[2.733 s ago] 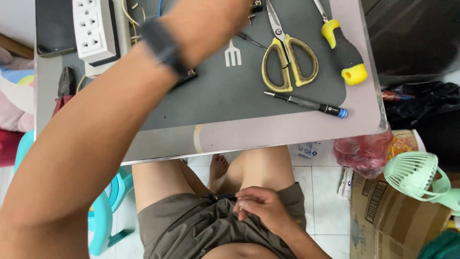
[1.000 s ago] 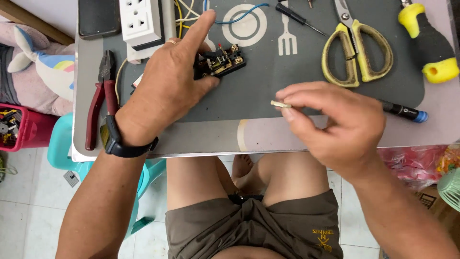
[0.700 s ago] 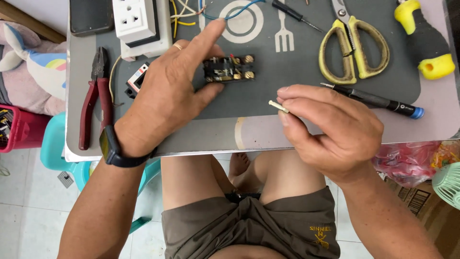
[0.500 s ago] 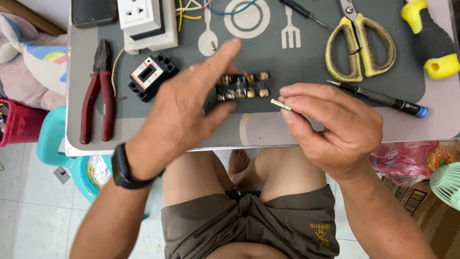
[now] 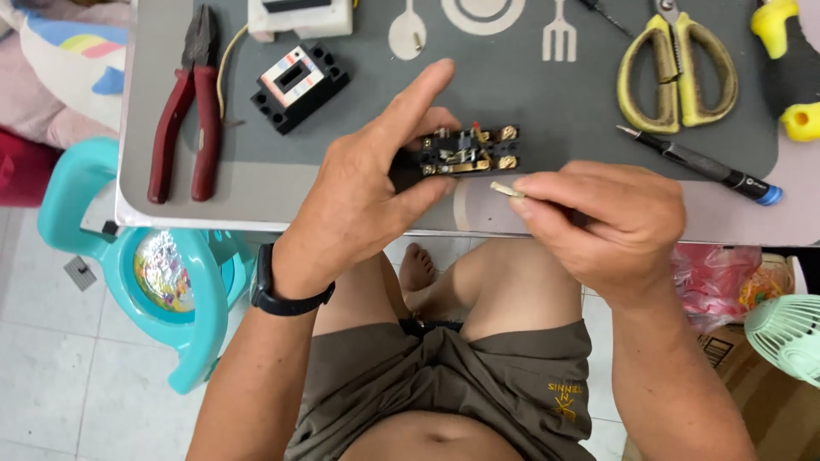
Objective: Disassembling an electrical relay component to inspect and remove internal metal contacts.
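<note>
My left hand [image 5: 371,192] grips a small black switch body with brass terminals [image 5: 465,154], holding it just above the grey mat [image 5: 512,94]; the index finger sticks out straight. My right hand [image 5: 611,226] pinches a small pale metal piece [image 5: 506,189] between thumb and fingertips, just below and right of the switch body, almost touching it.
On the mat lie red-handled pliers [image 5: 184,111], a black block with a white and red face [image 5: 299,85], yellow scissors [image 5: 679,68], a thin black screwdriver with a blue tip [image 5: 700,164], a yellow-and-black handle [image 5: 790,68] and a white socket box [image 5: 299,17]. A turquoise stool [image 5: 162,273] stands below left.
My left hand picked the switch body up off the mat and brought it toward the table's front edge. My right hand with the small metal piece has closed in on it.
</note>
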